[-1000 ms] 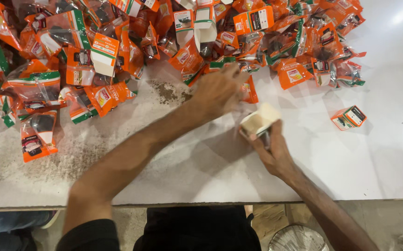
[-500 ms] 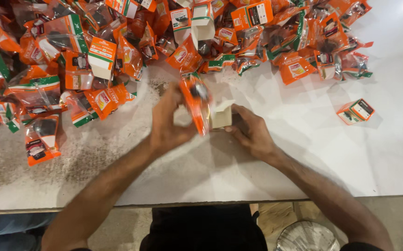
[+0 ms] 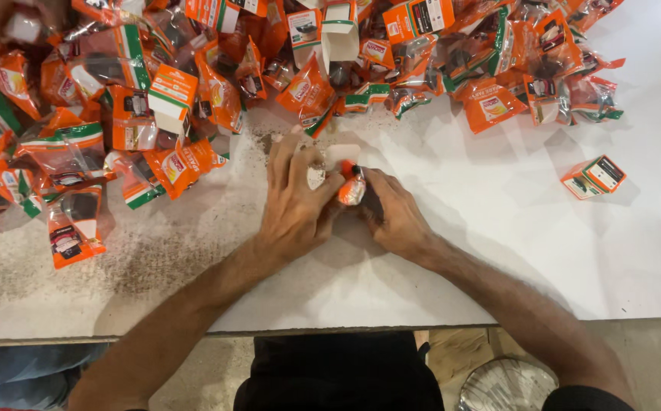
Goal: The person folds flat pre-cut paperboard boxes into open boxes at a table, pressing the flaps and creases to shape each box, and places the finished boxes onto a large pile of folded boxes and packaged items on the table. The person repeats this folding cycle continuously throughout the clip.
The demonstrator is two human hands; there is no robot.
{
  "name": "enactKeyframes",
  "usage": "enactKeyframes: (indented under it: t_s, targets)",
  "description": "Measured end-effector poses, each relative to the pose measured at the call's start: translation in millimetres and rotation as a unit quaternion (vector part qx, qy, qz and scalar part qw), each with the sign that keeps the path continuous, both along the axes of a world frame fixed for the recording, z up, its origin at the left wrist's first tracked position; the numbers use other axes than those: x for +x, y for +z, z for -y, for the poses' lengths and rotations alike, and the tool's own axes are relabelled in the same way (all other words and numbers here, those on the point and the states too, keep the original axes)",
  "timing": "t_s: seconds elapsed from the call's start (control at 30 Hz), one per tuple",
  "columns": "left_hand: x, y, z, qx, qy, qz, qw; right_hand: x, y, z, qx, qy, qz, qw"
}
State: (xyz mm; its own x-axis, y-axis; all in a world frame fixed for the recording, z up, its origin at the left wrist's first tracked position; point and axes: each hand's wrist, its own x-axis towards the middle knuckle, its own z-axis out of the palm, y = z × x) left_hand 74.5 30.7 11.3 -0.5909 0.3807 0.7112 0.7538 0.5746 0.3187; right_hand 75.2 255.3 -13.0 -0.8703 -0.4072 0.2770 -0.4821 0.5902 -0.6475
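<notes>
Meeting at the middle of the white counter (image 3: 498,251), both hands closed round one small orange-and-white packet (image 3: 352,188). Left hand (image 3: 294,204) lying flat over its left end, fingers (image 3: 288,156) spread forward and pressing down on a pale shape, perhaps a small white carton (image 3: 316,176), though too covered to tell. Right hand (image 3: 393,215) tucked against the packet's right side, fingers curled in and pinching its edge, thumb towards the left hand. Packet caught between the two, touching both, long axis running roughly away from the body, top end pointing at the heap beyond. Neither hand clearly nearer; left covering more of it.

Further out and to the right, well apart from the hands, a lone closed orange carton (image 3: 594,176) lying on its side on bare counter.

Further still, filling the far edge and the left side, a heap of orange sachets (image 3: 308,91) with green and white bands, jumbled with a few opened white cartons (image 3: 340,39) standing among them. Nearest fringe of that heap just beyond the left fingertips, dark specks scattered on the counter between.
</notes>
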Motion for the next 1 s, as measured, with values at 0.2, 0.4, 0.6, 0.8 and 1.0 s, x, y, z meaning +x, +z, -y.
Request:
enactKeyframes:
  t_s: [0.2, 0.4, 0.6, 0.8, 1.0]
  targets:
    - [-0.2, 7.3, -15.4, 0.043, 0.054, 0.117, 0.991, 3.0, 1.8, 2.9, 0.008, -0.018, -0.005, 1.0]
    - [-8.4, -6.7, -19.1, 0.261, 0.023, 0.341, 0.903, 6.4, 4.6, 4.5, 0.033, -0.021, -0.011, 0.999]
    - [-28.3, -30.4, -22.4, 0.203, 0.044, 0.333, 0.92, 12.8, 13.0, 9.6, -0.018, -0.026, 0.015, 0.999]
    - [-26.1, -38.7, -13.1, 0.254, -0.04, 0.421, 0.87, 12.8, 24.0, 15.0, 0.076, 0.033, -0.154, 0.985]
    - [-36.2, -36.1, 5.7, 0.386, -0.165, 0.592, 0.688, 11.6, 26.5, 11.3, 0.067, 0.064, -0.175, 0.98]
